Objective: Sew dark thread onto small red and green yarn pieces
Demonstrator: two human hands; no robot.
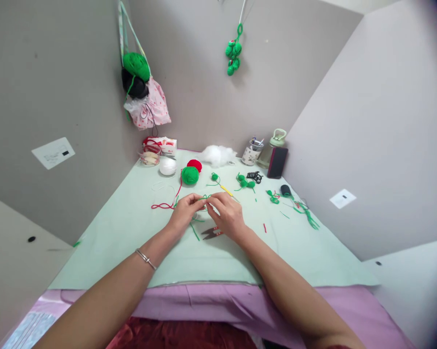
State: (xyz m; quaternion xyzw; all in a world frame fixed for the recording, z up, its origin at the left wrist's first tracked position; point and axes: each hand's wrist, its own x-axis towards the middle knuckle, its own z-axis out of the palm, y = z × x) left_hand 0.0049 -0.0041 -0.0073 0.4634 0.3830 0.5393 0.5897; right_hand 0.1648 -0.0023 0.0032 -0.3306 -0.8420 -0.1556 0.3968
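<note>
Over the middle of the table, my left hand point(184, 212) and my right hand point(228, 215) meet, fingertips pinched on a strand of green yarn point(204, 197). The fingers hide most of that piece. Thread snips point(210, 234) lie partly beneath my right hand. Just beyond it rests a crochet hook with a yellow handle point(226, 190), close to a small green crocheted ball point(214, 177). A red yarn loop point(162, 206) lies beside my left hand. Loose green yarn ends point(195, 231) sit below the hands.
Green point(190, 175), red point(194, 166) and white yarn balls point(168, 166) stand behind my hands. White stuffing point(218, 155), a pen cup point(252, 152), a bottle point(272, 149) and a phone point(277, 163) line the back. Green crocheted pieces point(244, 182) and yarn scraps point(307, 213) lie right.
</note>
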